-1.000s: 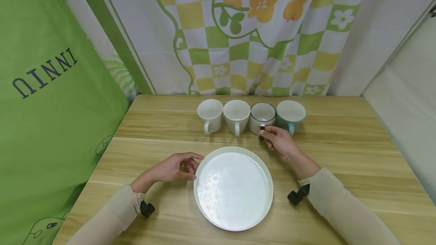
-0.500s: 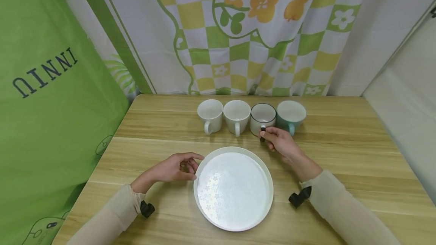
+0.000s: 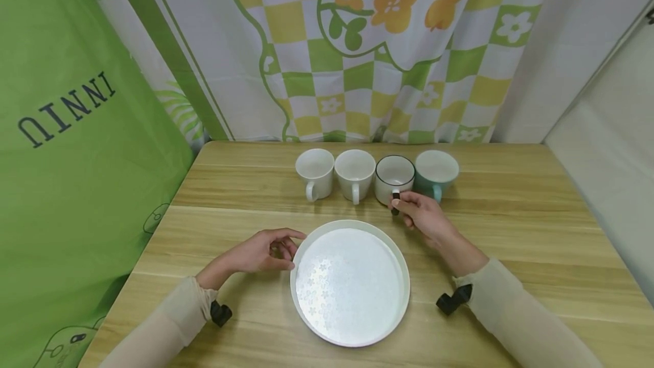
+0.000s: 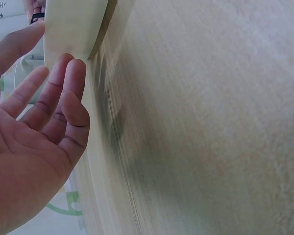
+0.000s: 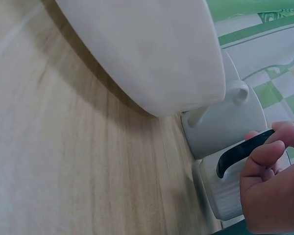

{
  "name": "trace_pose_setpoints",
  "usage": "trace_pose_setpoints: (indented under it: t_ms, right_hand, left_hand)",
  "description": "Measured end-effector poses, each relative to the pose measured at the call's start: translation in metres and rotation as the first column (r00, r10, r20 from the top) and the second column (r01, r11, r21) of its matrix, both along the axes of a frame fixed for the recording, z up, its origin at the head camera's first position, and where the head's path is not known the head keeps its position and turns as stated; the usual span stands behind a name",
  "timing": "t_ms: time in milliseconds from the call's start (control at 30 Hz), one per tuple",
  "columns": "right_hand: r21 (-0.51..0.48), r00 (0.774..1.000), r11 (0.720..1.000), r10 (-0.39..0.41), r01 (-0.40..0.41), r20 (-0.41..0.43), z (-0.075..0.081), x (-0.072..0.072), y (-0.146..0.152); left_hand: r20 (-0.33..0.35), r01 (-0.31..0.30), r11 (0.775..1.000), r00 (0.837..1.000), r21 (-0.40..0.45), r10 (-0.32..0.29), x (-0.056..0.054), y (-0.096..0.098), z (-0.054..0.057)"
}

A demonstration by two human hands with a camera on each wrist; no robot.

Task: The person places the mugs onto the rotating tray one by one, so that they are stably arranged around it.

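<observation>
My right hand [image 3: 425, 219] pinches the black handle [image 5: 242, 152] of a white mug [image 3: 385, 189] with a dark rim, third from the left in a row along the back of the table. The right wrist view shows thumb and fingers at the handle's upper end. My left hand [image 3: 258, 252] is at the left rim of a round white tray [image 3: 352, 288], fingers loosely spread with the fingertips right at its edge. In the left wrist view the palm faces the tray's side wall [image 4: 73, 34]. The tray carries a faint flower pattern.
Two white mugs, one at the far left [image 3: 315, 172] and one beside it [image 3: 355, 172], stand left of the dark-rimmed mug. A teal mug [image 3: 436, 169] stands close on its right. A patterned curtain [image 3: 352, 90] hangs behind the wooden table [image 3: 245, 186].
My right hand has shifted slightly toward me and to the right, and the dark-rimmed mug has come very slightly with it. The left hand and the tray have stayed put.
</observation>
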State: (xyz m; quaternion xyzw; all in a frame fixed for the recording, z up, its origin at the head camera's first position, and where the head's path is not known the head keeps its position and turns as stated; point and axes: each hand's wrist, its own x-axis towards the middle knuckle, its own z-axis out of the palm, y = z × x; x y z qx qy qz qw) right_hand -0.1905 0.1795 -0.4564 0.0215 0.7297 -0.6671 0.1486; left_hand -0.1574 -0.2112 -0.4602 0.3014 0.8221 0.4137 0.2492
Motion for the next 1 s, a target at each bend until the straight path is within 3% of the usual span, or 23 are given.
trace_pose_setpoints:
  t_ms: [1000]
  right_hand:
    - [-0.024, 0.998, 0.998, 0.05, -0.05, -0.029, 0.017, 0.023, 0.003]
  left_hand:
    - [0.017, -0.006, 1.0, 1.0, 0.023, 0.006, 0.0, -0.001, -0.004]
